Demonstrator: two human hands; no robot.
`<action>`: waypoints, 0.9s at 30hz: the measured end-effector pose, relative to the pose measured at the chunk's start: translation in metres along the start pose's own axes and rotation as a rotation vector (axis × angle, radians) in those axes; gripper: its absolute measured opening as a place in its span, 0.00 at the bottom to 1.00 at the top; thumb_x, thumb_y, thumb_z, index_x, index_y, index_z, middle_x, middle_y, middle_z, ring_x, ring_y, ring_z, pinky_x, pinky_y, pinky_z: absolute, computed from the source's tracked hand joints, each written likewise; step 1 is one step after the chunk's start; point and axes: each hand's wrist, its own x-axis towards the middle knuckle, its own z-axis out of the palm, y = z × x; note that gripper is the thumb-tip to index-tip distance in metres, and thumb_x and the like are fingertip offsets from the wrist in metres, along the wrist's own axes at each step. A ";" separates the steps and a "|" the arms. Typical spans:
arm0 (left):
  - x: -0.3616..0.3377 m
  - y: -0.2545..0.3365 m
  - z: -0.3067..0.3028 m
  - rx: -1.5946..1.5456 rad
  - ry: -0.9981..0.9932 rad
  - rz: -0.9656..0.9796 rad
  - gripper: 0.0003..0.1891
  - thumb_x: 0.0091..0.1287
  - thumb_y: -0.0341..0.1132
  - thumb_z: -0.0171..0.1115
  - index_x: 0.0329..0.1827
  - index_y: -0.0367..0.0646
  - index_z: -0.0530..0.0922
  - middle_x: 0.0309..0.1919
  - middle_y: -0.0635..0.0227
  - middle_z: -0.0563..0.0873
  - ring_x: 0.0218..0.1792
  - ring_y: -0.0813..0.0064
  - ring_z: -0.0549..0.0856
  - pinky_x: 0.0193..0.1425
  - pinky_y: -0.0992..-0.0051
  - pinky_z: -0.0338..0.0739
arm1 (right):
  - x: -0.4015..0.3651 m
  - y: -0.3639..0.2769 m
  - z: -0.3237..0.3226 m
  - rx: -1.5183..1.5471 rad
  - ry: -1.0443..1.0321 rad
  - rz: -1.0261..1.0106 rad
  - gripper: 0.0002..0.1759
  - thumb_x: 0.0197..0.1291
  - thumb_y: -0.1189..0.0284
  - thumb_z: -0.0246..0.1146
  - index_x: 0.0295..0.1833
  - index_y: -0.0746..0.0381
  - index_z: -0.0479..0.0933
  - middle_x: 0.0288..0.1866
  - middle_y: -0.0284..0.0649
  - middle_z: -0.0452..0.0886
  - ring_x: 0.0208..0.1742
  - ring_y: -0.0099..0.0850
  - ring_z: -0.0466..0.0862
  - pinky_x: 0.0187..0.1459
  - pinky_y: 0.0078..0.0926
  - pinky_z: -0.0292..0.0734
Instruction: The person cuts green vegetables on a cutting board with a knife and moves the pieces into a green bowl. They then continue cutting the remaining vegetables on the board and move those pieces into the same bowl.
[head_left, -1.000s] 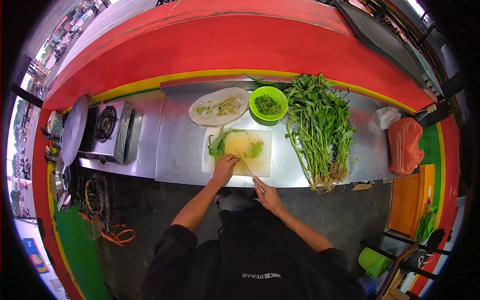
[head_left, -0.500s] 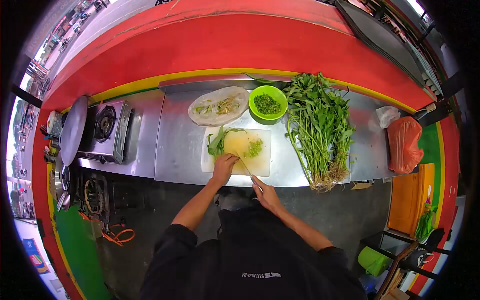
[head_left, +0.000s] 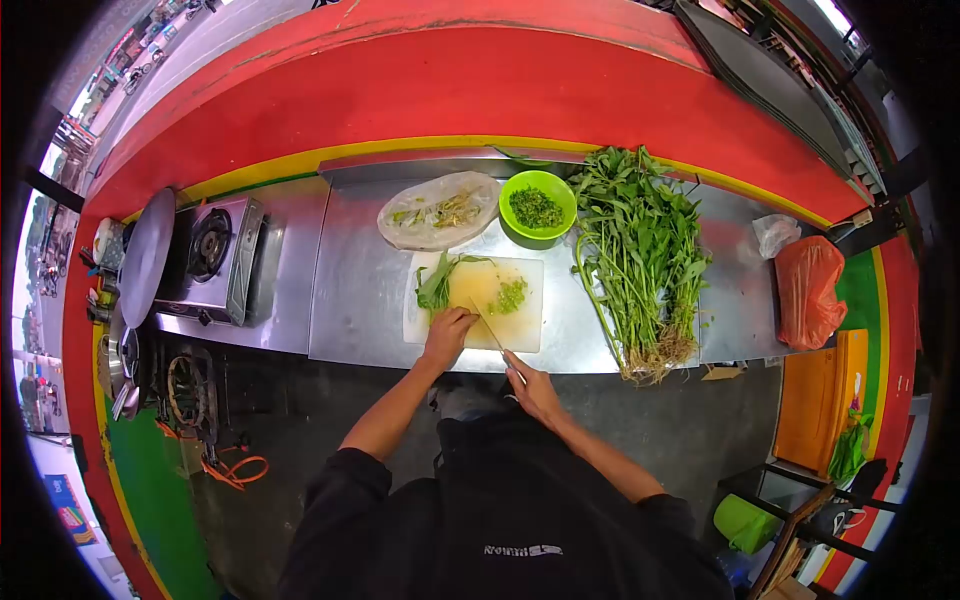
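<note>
A pale cutting board [head_left: 525, 335] lies on the metal counter. On its left part is a bunch of leafy greens [head_left: 435, 288], and my left hand [head_left: 450, 335] is closed on the lower end of it. Chopped green pieces [head_left: 510, 295] form a small pile on the right half. My right hand [head_left: 530, 380] grips the handle of a knife [head_left: 490, 328] at the board's front edge; the blade slants up and left to beside my left fingertips. Beyond the board stands a green bowl [head_left: 508, 216] with finely chopped greens [head_left: 535, 208].
Behind the board is a plastic bag [head_left: 405, 235] with vegetable scraps on it. Long rooted greens [head_left: 640, 260] lie to the right, then a red plastic bag [head_left: 810, 290]. At the left are a gas stove [head_left: 210, 260] and a large round pan [head_left: 148, 258].
The knife blade has tilted slightly, its tip now a little higher beside my left fingers. Both hands keep nearly the same places and grips.
</note>
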 end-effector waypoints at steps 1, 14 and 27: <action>-0.001 -0.002 0.002 -0.018 0.005 0.000 0.10 0.66 0.28 0.66 0.48 0.42 0.90 0.42 0.64 0.89 0.48 0.59 0.86 0.54 0.59 0.78 | -0.002 0.001 0.000 0.000 -0.001 0.000 0.27 0.79 0.63 0.59 0.79 0.52 0.72 0.49 0.68 0.85 0.55 0.63 0.87 0.56 0.54 0.80; -0.001 -0.009 0.005 -0.019 -0.014 -0.001 0.10 0.65 0.28 0.67 0.48 0.43 0.90 0.44 0.66 0.90 0.49 0.61 0.86 0.55 0.60 0.78 | 0.001 0.003 0.003 0.035 0.007 0.003 0.26 0.79 0.62 0.60 0.79 0.52 0.73 0.54 0.67 0.84 0.59 0.63 0.85 0.57 0.48 0.81; 0.004 0.002 -0.002 -0.055 0.019 -0.002 0.07 0.65 0.27 0.69 0.44 0.41 0.90 0.41 0.64 0.89 0.45 0.58 0.87 0.51 0.59 0.80 | 0.007 -0.003 0.000 -0.021 -0.120 0.172 0.26 0.79 0.64 0.59 0.79 0.53 0.73 0.59 0.61 0.84 0.62 0.60 0.84 0.63 0.48 0.78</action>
